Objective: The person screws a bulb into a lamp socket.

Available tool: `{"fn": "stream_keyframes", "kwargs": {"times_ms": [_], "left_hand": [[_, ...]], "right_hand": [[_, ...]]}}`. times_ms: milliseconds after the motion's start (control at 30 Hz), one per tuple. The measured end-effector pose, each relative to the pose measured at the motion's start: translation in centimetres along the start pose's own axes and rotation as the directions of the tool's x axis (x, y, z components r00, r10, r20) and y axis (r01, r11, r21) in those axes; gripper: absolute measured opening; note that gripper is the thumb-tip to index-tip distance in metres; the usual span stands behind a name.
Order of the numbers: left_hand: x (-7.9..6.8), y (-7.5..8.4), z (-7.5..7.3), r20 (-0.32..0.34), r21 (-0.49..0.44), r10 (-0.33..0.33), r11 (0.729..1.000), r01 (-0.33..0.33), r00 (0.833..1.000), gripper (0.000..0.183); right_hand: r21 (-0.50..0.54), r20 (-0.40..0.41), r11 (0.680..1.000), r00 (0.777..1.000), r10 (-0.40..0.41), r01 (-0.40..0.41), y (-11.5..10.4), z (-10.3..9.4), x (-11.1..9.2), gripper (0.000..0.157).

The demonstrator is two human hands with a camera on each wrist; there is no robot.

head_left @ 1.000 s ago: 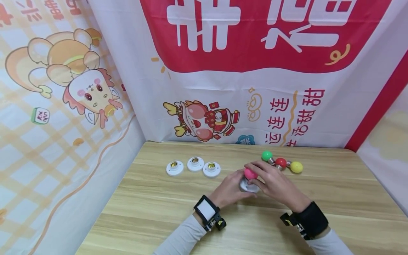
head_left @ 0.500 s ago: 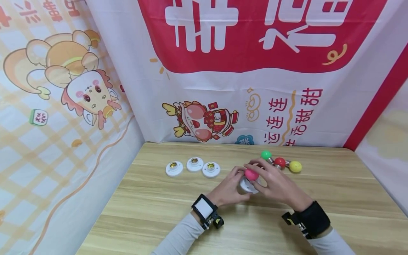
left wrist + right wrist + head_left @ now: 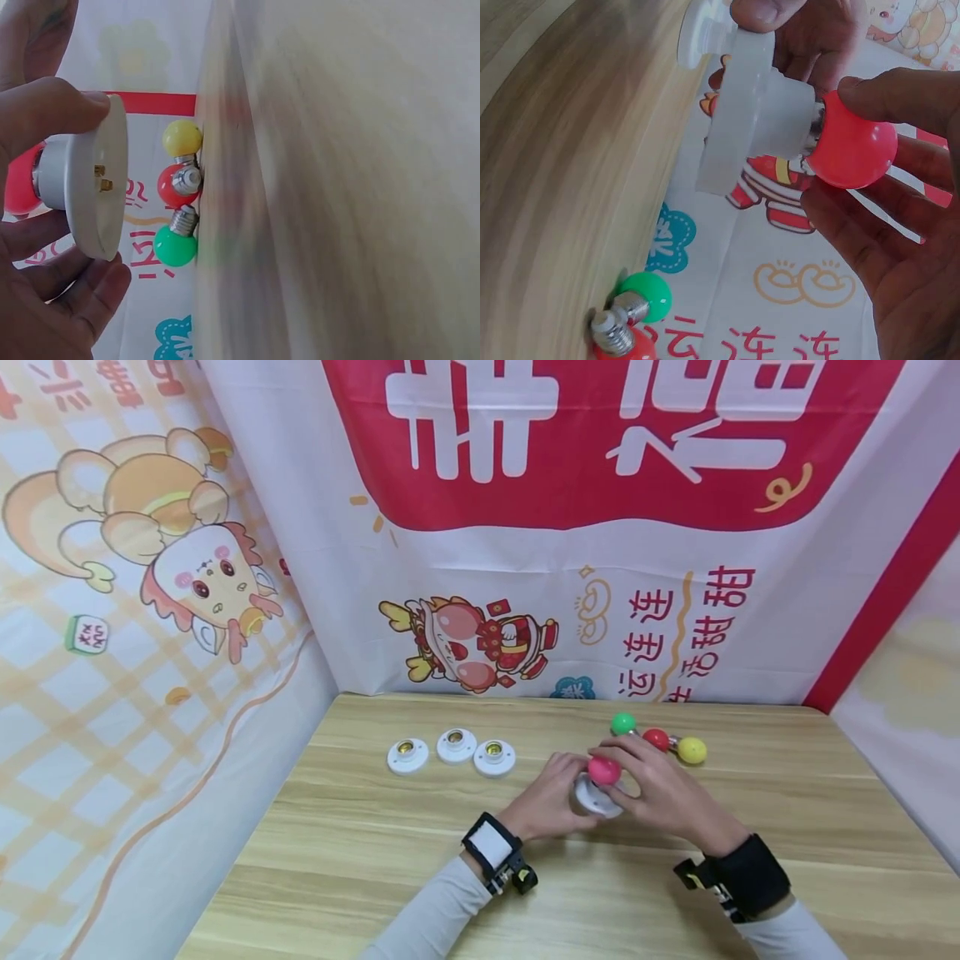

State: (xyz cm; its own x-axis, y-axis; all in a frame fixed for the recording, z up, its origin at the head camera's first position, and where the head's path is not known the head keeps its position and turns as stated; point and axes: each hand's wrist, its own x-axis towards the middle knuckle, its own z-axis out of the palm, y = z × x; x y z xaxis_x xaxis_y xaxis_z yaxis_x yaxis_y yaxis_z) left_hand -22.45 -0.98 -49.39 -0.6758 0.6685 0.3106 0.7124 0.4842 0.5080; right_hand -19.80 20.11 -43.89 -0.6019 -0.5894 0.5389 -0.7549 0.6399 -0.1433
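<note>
My left hand (image 3: 543, 802) grips the rim of a white round lamp holder (image 3: 596, 797), raised off the table and tilted. In the left wrist view its hollow underside shows two brass screws (image 3: 105, 180). A pinkish-red bulb (image 3: 855, 146) sits in the holder's socket, with a little of its metal base visible at the collar. The thumb and fingers of my right hand (image 3: 667, 797) pinch the bulb's globe. How deep the base sits inside the socket is hidden.
Three more white lamp holders (image 3: 457, 746) stand on the wooden table (image 3: 360, 860) to the left. Behind my right hand lie a green bulb (image 3: 623, 723), a red bulb (image 3: 655, 740) and a yellow bulb (image 3: 692, 751). A printed cloth (image 3: 465, 560) hangs along the back edge.
Both hands have shifted slightly to the right with the lamp holder and bulb. The right fingers have changed position a little around the bulb. The other holders and bulbs have stayed in place.
</note>
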Motion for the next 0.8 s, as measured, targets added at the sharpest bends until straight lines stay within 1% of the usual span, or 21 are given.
{"fn": "stream_keyframes", "kwargs": {"times_ms": [67, 167, 300, 433, 633, 800], "left_hand": [[0.2, -0.1, 0.4, 0.013, -0.002, -0.012, 1.000, 0.012, 1.000, 0.083], [0.7, -0.1, 1.0, 0.039, 0.019, -0.031, 0.999, 0.031, 0.999, 0.082], [1.4, 0.0, 1.7, 0.077, 0.051, -0.055, 0.997, 0.051, 0.996, 0.082], [2.1, -0.1, 2.3, 0.106, 0.063, -0.073, 0.996, 0.066, 0.992, 0.081], [3.1, -0.7, 3.5, 0.127, 0.064, -0.076, 0.996, 0.069, 0.989, 0.079], [3.9, -0.5, 4.0, 0.141, 0.079, -0.087, 0.994, 0.076, 0.986, 0.077]], "right_hand": [[-0.002, 0.004, 1.000, 1.000, 0.004, -0.004, 0.3, 0.1, -0.2, 0.049], [0.007, 0.022, 1.000, 1.000, 0.020, -0.020, 0.7, 0.3, -0.6, 0.048], [0.005, 0.055, 0.998, 0.997, 0.059, -0.059, 1.2, 0.4, -1.3, 0.048], [-0.009, 0.084, 0.995, 0.991, 0.102, -0.102, 1.7, 0.6, -1.8, 0.048], [0.009, 0.109, 0.989, 0.984, 0.143, -0.145, 2.6, 0.9, -2.4, 0.046], [0.014, 0.115, 0.986, 0.980, 0.161, -0.163, 3.4, 1.0, -2.9, 0.046]]}}
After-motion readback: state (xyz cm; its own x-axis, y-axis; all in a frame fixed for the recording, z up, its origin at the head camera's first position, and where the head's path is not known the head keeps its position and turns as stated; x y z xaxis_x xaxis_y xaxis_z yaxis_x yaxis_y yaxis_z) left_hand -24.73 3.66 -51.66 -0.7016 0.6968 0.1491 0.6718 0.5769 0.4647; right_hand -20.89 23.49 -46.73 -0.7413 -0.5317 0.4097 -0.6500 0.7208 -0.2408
